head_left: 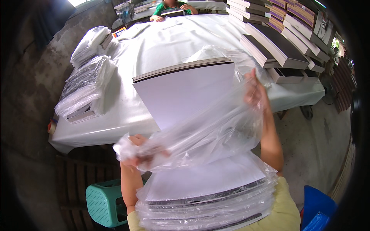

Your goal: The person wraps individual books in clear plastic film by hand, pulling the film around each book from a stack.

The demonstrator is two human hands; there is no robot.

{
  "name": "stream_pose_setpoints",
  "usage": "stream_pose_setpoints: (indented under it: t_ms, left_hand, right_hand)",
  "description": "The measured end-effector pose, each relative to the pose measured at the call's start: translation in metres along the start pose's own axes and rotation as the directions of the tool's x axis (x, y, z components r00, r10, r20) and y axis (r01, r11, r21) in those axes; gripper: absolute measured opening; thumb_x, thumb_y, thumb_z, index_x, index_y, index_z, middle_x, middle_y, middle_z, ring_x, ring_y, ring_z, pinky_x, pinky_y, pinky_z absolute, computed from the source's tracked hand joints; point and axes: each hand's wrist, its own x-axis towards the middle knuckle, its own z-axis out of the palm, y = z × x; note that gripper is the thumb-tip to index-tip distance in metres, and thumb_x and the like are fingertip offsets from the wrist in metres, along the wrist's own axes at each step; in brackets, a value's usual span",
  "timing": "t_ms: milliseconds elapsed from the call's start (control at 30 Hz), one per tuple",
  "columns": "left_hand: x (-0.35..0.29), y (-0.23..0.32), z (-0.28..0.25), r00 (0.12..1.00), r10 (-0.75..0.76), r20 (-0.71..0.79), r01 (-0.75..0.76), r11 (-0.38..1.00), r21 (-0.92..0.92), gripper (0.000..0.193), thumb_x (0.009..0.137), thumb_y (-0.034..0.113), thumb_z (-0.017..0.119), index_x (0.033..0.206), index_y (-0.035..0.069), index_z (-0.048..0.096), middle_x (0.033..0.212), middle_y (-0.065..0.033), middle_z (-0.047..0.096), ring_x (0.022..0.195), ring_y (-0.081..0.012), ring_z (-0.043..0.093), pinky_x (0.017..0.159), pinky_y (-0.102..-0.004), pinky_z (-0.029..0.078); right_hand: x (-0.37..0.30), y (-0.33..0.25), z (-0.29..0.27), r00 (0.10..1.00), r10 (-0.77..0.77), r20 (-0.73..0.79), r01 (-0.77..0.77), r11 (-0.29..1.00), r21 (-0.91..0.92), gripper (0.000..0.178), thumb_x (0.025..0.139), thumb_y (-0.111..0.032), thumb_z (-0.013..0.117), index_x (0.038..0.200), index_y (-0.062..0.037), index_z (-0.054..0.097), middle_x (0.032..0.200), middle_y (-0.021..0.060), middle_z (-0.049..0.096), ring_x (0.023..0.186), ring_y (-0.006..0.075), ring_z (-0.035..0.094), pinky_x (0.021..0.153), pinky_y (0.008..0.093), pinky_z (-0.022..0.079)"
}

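Note:
A clear plastic bag point(216, 127) is stretched slantwise between my two hands, low at the left and higher at the right. My left hand point(142, 152), slightly blurred, is closed on the bunched end of the film, which partly covers its fingers. On the other end of the film, my right hand point(255, 92) is closed, fingers pointing up. Behind the bag stands a stack of white boards point(189, 86) with dark edges, its lower part hidden by the film. Close against my body lies a pile of plastic-wrapped boards point(208, 196), white on top.
Wrapped packs point(86, 84) are piled on the left of the white-covered table point(135, 111). Thick board stacks point(277, 44) and boxes point(298, 11) rise at the right. A person in green point(169, 7) sits across. A green stool point(102, 202) stands at lower left, a blue object point(318, 206) at lower right.

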Motion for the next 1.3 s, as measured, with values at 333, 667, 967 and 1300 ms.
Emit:
stream_pose_setpoints:
  t_ms: [333, 667, 967, 1300]
  left_hand:
    - [-0.051, -0.058, -0.003, 0.887, -0.292, -0.358, 0.401, 0.871, 0.285, 0.074, 0.069, 0.049, 0.065, 0.123, 0.007, 0.037, 0.104, -0.0093, 0.053, 0.096, -0.0213, 0.051, 0.083, -0.0334, 0.042]
    - [-0.042, -0.05, 0.011, 0.903, -0.303, -0.304, 0.278, 0.953, -0.123, 0.059, 0.068, 0.032, 0.065, 0.117, 0.006, 0.045, 0.099, -0.0096, 0.054, 0.087, -0.0191, 0.051, 0.076, -0.0322, 0.042]
    - [-0.016, -0.01, 0.001, 0.823, -0.066, -0.564, -0.271, 0.827, -0.493, 0.056, 0.062, 0.014, 0.07, 0.112, 0.004, 0.049, 0.094, -0.0084, 0.055, 0.076, -0.014, 0.051, 0.067, -0.0289, 0.044]
    - [0.008, 0.004, -0.009, 0.54, -0.008, -0.842, 0.735, 0.492, 0.467, 0.06, 0.053, -0.008, 0.068, 0.109, 0.004, 0.05, 0.094, -0.0055, 0.052, 0.075, -0.0121, 0.049, 0.067, -0.0261, 0.043]
  right_hand:
    - [-0.021, 0.067, 0.013, 0.871, 0.304, 0.387, -0.242, 0.949, -0.2, 0.045, 0.08, -0.042, 0.05, 0.1, -0.002, 0.055, 0.076, 0.0072, 0.059, 0.075, 0.0165, 0.057, 0.067, 0.0307, 0.043]
    - [-0.031, 0.032, 0.046, 0.914, -0.093, 0.396, 0.056, 0.993, 0.104, 0.043, 0.084, -0.021, 0.053, 0.121, -0.0039, 0.04, 0.098, 0.0112, 0.057, 0.089, 0.0175, 0.054, 0.077, 0.0317, 0.046]
    - [-0.018, 0.076, 0.029, 0.74, 0.371, 0.561, -0.211, 0.92, -0.331, 0.082, 0.068, -0.016, 0.072, 0.131, -0.0013, 0.023, 0.076, 0.0071, 0.057, 0.047, 0.0081, 0.046, 0.043, 0.02, 0.039]
    - [-0.012, 0.023, 0.036, 0.927, -0.373, 0.04, 0.201, 0.405, -0.892, 0.042, 0.059, 0.014, 0.053, 0.096, -0.007, 0.054, 0.072, -0.0023, 0.047, 0.062, 0.0056, 0.044, 0.054, 0.0179, 0.037]
